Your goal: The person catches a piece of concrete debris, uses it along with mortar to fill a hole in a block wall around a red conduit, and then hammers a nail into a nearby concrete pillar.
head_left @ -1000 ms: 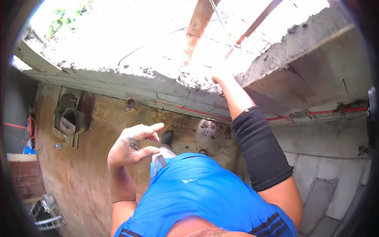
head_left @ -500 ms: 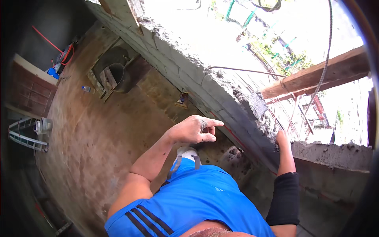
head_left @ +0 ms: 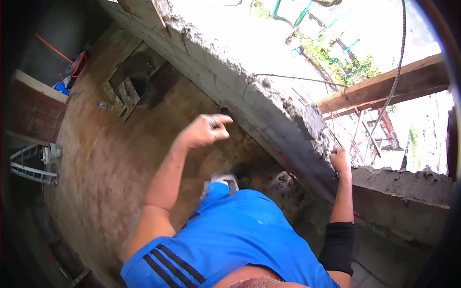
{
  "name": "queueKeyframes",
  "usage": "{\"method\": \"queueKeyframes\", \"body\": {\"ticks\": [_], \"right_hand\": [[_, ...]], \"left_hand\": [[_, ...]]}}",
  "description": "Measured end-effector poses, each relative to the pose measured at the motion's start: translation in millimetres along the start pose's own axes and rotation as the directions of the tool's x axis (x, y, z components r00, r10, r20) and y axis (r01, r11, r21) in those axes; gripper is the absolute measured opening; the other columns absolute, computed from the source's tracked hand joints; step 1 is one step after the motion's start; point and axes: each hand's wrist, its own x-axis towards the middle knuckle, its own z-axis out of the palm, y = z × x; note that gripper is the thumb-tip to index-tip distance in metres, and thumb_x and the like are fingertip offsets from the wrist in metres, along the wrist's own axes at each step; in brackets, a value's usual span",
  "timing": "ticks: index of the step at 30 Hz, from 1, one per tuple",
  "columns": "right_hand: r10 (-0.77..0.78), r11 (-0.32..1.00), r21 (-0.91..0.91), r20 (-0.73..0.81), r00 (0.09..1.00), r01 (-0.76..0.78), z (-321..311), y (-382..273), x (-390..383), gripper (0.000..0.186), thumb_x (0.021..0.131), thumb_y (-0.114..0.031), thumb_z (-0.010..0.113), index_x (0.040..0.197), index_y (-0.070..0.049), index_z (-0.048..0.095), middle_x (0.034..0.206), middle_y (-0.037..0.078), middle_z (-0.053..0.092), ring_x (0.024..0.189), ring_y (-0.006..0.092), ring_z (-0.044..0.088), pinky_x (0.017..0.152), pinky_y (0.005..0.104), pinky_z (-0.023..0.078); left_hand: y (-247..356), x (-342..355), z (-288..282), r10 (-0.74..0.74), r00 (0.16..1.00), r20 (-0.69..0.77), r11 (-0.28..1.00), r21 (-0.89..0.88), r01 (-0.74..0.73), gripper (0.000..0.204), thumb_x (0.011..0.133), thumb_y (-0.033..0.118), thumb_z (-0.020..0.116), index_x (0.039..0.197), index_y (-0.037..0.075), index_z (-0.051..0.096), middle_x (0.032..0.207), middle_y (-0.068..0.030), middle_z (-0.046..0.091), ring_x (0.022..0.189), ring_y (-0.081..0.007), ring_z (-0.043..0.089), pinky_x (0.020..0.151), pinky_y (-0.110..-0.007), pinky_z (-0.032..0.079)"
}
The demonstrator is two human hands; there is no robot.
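Note:
My left hand (head_left: 206,131) hangs in the air over the floor, left of the block wall (head_left: 230,84). Its index finger and thumb stick out apart from each other, and nothing shows between them. Grey smears mark the knuckles. By the rough mortar top (head_left: 314,126) of the wall, at the corner, my right hand (head_left: 340,161) is closed in a fist. Thin rods rise just beyond it; whether the fist grips one, or something else small, is hidden. A dark sleeve (head_left: 338,247) covers part of my right forearm.
A dark round tub (head_left: 140,85) and boards (head_left: 127,98) lie on the stained floor (head_left: 101,177). A wooden beam (head_left: 384,89) and a hanging rope (head_left: 398,69) cross the opening at right. A ladder (head_left: 33,170) and a wooden door (head_left: 36,108) are far left.
My left hand has swung left and farther from my body, away from the wall. My right fist has shifted slightly up and left beside the wall corner.

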Motion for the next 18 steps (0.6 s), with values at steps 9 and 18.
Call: {"method": "queueKeyframes", "body": {"ticks": [9, 18], "right_hand": [[-0.089, 0.029, 0.929, 0.371, 0.924, -0.37, 61, -73, -78, 0.023, 0.093, -0.014, 0.061, 0.111, 0.0, 0.061, 0.09, 0.008, 0.067, 0.073, 0.0176, 0.065, 0.061, 0.0325, 0.055], [0.21, -0.06, 0.794, 0.602, 0.77, -0.604, 157, -139, -120, 0.012, 0.094, -0.019, 0.064, 0.095, -0.007, 0.062, 0.075, 0.002, 0.06, 0.063, 0.0145, 0.062, 0.053, 0.0321, 0.056]], "left_hand": [[-63, 89, -203, 0.03, 0.85, -0.525, 0.945, 0.291, 0.146, 0.065, 0.08, 0.014, 0.074, 0.139, -0.002, 0.052, 0.123, -0.0173, 0.066, 0.106, -0.0231, 0.065, 0.094, -0.033, 0.05], [-93, 300, -373, 0.495, 0.732, -0.469, 0.519, 0.835, 0.184, 0.036, 0.087, 0.011, 0.058, 0.121, 0.001, 0.061, 0.127, -0.0194, 0.059, 0.12, -0.0358, 0.054, 0.102, -0.043, 0.045]]}}
